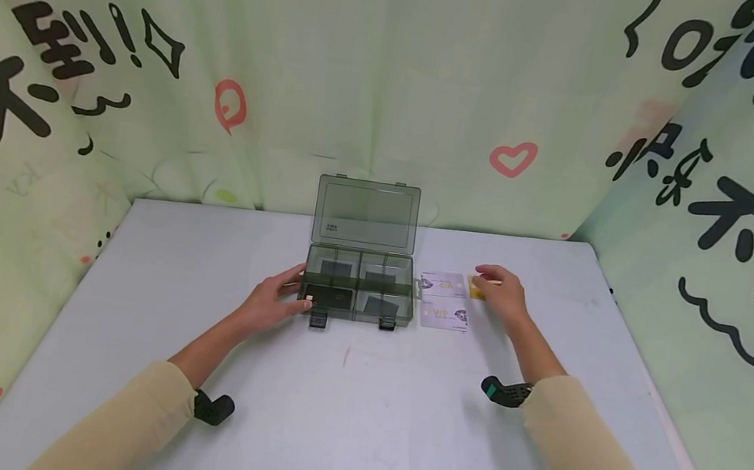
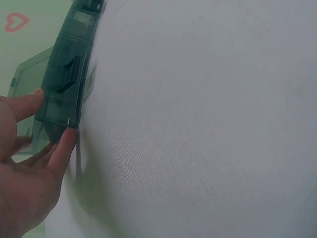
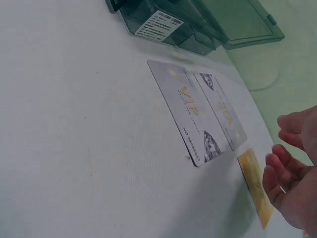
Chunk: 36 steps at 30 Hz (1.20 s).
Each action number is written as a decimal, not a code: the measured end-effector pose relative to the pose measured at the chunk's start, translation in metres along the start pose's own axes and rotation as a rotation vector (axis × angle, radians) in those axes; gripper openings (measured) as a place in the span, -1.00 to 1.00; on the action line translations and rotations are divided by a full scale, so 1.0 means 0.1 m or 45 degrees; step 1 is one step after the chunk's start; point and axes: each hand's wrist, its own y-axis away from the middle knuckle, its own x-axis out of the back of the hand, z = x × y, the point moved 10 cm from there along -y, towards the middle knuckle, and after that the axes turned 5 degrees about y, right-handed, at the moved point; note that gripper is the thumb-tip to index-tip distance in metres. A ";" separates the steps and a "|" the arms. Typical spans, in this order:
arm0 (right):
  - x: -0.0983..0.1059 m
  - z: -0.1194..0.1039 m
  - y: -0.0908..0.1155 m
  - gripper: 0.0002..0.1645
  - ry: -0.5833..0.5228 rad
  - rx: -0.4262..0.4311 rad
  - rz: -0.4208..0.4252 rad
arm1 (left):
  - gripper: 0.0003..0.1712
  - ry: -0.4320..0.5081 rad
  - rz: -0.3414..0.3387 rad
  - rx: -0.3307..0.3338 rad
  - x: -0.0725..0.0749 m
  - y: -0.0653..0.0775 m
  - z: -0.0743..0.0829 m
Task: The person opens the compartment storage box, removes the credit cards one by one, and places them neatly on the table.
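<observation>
A translucent grey-green plastic storage box (image 1: 413, 313) stands at the back middle of the white table, its lid (image 1: 367, 214) raised behind it. Dark flat rectangles (image 1: 381, 307) lie in its compartments. My left hand (image 1: 266, 304) grips the box's left end; in the left wrist view the thumb and fingers (image 2: 64, 153) bracket that end. To the right of the box, two silver-purple VIP cards (image 1: 443, 313) lie one behind the other. Over a gold card (image 3: 257, 191) beside them hovers my right hand (image 1: 504, 294), its fingers loosely bent, with nothing between thumb and fingers in the right wrist view.
Two black latches (image 1: 318, 320) hang at the box's front edge. A white printed label (image 3: 158, 26) is stuck on its side. Light green curtains (image 1: 471, 83) with black lettering and red hearts enclose the table (image 1: 355, 426) at the back and sides.
</observation>
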 end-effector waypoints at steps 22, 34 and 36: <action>-0.34 -0.46 0.19 -0.55 -0.033 0.215 -0.104 | -0.09 -0.014 0.008 0.002 0.00 0.00 -0.02; -0.52 -0.67 0.28 -0.55 -0.088 0.274 -0.163 | -0.09 -0.017 0.014 0.003 0.00 -0.02 -0.03; -0.54 -0.69 0.28 -0.56 -0.100 0.267 -0.168 | -0.09 -0.018 0.014 0.009 0.00 -0.02 -0.03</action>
